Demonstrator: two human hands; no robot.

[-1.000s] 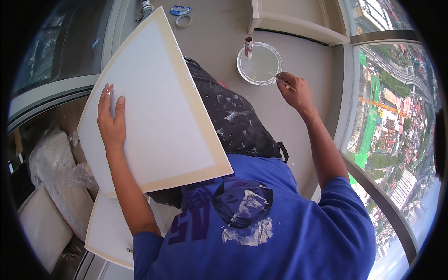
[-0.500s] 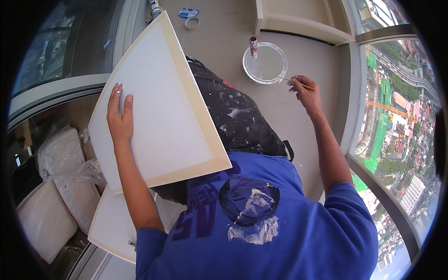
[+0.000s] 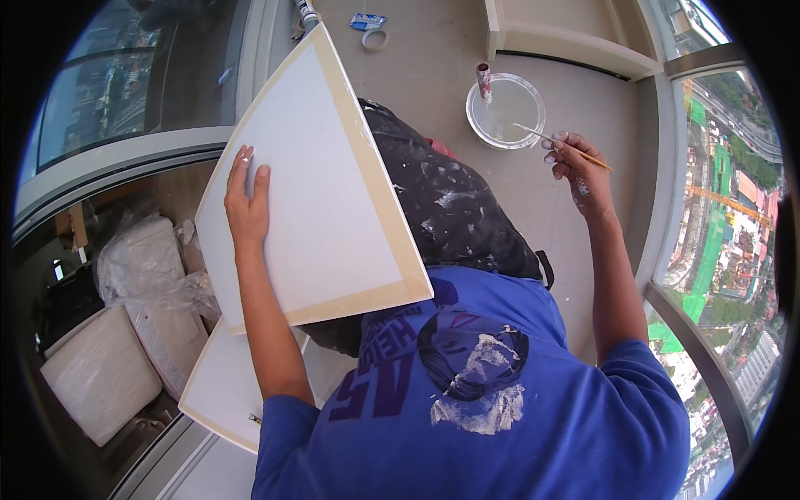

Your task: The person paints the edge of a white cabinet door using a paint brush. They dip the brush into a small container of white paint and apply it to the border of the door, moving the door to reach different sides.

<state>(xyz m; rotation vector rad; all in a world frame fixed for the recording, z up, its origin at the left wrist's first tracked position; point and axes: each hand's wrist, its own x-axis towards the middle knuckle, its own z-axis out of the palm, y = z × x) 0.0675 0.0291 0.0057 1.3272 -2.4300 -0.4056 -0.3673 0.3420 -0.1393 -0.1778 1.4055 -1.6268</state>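
Note:
My left hand (image 3: 247, 204) lies flat on a white panel (image 3: 325, 200) bordered with cream tape, its fingers stretched along the surface. The panel leans across my left thigh, over my paint-spattered dark trousers. My right hand (image 3: 581, 173) is closed around a thin paintbrush (image 3: 598, 162) with a wooden handle. The brush's whitened tip points left, over the near right rim of a round tub (image 3: 543, 107) with pale, cloudy contents. A paint-smeared dark red cylinder (image 3: 483, 77) stands at the tub's far left rim.
A second white board (image 3: 215, 387) is below the panel. Plastic-wrapped cushions (image 3: 104, 375) sit beyond the door track at left. A tape roll (image 3: 375, 40), blue packet (image 3: 367, 22) and tube (image 3: 307, 12) lie at the far side. Windows (image 3: 742, 225) line the right.
My right hand has drawn the brush slightly toward me, and its tip has come up to show above the tub. The whole view has shifted; my left hand stays on the panel.

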